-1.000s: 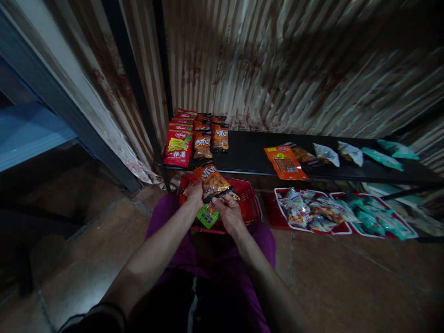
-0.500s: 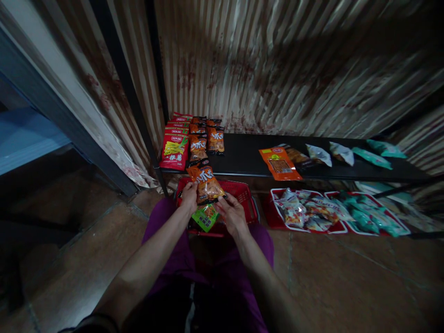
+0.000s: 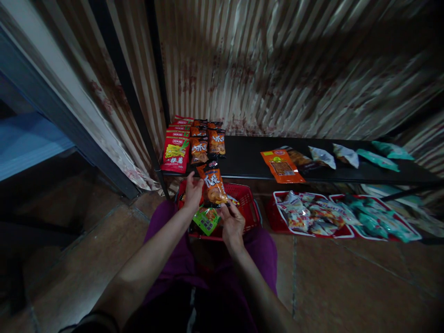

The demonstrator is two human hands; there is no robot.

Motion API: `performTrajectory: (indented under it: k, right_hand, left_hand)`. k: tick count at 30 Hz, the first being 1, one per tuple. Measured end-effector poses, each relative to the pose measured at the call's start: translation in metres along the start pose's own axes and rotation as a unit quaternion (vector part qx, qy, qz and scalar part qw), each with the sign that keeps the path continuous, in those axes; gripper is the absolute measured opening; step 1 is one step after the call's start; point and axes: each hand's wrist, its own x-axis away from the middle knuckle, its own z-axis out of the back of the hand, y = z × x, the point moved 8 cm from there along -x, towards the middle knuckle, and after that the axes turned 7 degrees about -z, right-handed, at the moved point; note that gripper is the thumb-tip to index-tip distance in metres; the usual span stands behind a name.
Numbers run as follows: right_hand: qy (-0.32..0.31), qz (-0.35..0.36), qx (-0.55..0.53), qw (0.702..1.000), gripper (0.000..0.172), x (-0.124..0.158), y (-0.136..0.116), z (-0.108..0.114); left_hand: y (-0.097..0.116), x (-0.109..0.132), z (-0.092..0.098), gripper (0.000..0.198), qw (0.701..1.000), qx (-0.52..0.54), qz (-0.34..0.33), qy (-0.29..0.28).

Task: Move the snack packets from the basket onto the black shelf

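An orange snack bag with a black edge hangs over the red basket, just in front of the shelf. My right hand pinches its lower right corner. To the left of the bag is my left hand, fingers apart and not gripping it. A green packet lies in the basket beneath my hands. On the shelf behind stand rows of similar orange bags beside a row of red packets.
Along the black shelf lie a flat orange packet, white packets and teal packets. Below it, two baskets hold white-red bags and teal bags. A dark shelf post rises at the left.
My left hand has let go of the orange bag and opened beside it. The bag has turned more upright and shifted slightly right, still in my right hand.
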Motion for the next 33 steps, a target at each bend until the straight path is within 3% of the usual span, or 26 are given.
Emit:
performTrajectory:
  k: [3,5,8,10,17,22,28,33]
  right_hand:
    - [-0.011,0.023,0.047,0.999,0.052,-0.006,0.002,0.005]
    - [-0.026,0.050,0.084,0.995,0.047,-0.009,0.000,0.007]
    - [-0.050,0.086,0.128,0.987,0.042,-0.009,-0.005,0.008]
    - [-0.056,0.094,0.140,0.984,0.042,-0.006,-0.008,0.009]
    - [-0.080,0.046,0.132,0.987,0.043,0.008,-0.015,0.002]
    - [-0.026,0.033,0.103,0.994,0.045,0.008,-0.018,0.013]
    - [-0.008,0.191,0.189,0.963,0.034,0.010,-0.036,0.011]
    - [-0.031,0.339,0.321,0.884,0.028,0.024,-0.048,-0.004]
  left_hand:
    - [0.042,-0.010,0.002,0.032,0.981,-0.106,-0.160,0.024]
    - [0.058,-0.021,-0.009,0.026,0.973,-0.127,-0.191,-0.027]
    - [0.064,-0.035,-0.026,0.022,0.970,-0.129,-0.165,-0.121]
    - [0.063,-0.039,-0.031,0.015,0.966,-0.152,-0.148,-0.150]
    - [0.059,-0.046,-0.034,0.016,0.973,-0.149,-0.126,-0.126]
    - [0.051,-0.050,-0.040,0.014,0.978,-0.104,-0.103,-0.147]
    - [0.035,-0.034,-0.016,0.023,0.996,-0.075,-0.040,-0.021]
    - [0.013,-0.012,-0.034,0.026,0.990,0.017,0.102,-0.094]
